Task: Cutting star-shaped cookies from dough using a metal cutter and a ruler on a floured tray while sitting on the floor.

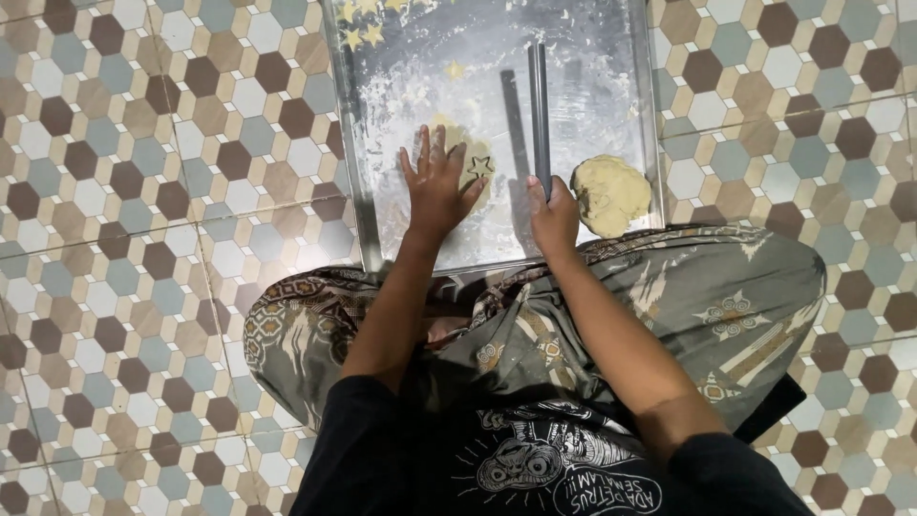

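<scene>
Left hand: lay flat, fingers spread, on the rolled dough, holding nothing; a star cut showed just beside its thumb.
Right hand: grip clamped on the near end of a dark rod, which ran away up the tray.
Dough ball: just right of that hand, on the floured tray.
Stars: far left corner.

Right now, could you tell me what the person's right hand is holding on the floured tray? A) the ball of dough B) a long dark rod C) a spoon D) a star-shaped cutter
B: the right hand has its grip closed on the near end of a long dark rod lying on the floured tray; the ball of dough sits apart, untouched.
</scene>
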